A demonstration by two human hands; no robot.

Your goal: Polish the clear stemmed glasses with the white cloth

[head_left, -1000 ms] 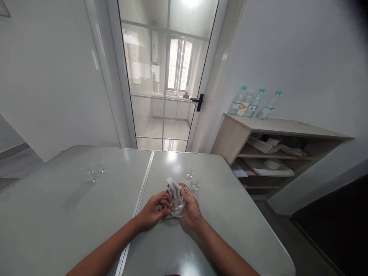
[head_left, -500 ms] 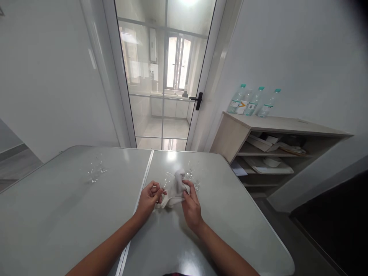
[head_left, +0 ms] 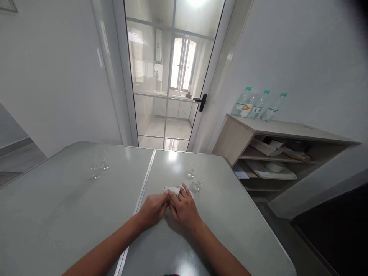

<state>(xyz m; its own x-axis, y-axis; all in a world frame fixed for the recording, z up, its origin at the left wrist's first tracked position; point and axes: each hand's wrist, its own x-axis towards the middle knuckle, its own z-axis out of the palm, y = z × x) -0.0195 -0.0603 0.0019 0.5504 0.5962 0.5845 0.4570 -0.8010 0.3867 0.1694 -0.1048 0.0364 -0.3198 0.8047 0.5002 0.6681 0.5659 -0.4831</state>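
Note:
Over the grey table point(head_left: 224, 222), my two hands meet at a small bunched white cloth point(head_left: 172, 189). My left hand point(head_left: 155, 209) is closed at the cloth's near left edge, and what lies inside its fingers is hidden. My right hand point(head_left: 185, 209) grips the cloth from the right, fingers bent over it. Just beyond the right hand stand two small clear stemmed glasses, a nearer one point(head_left: 197, 187) and a farther one point(head_left: 191, 175). Whether another glass is inside the cloth cannot be seen.
Two more clear glasses, one in front point(head_left: 95, 174) and one behind point(head_left: 105, 165), stand on the left table half. A pale seam point(head_left: 146, 178) divides the tabletop. Beyond is a glass door point(head_left: 169, 130). At right, a shelf unit point(head_left: 287, 128) carries several plastic bottles point(head_left: 260, 104).
My hands have come together, the left moving right and the right shifting slightly towards me. The cloth, raised and loosely draped before, is now lower and bunched. The view has turned slightly.

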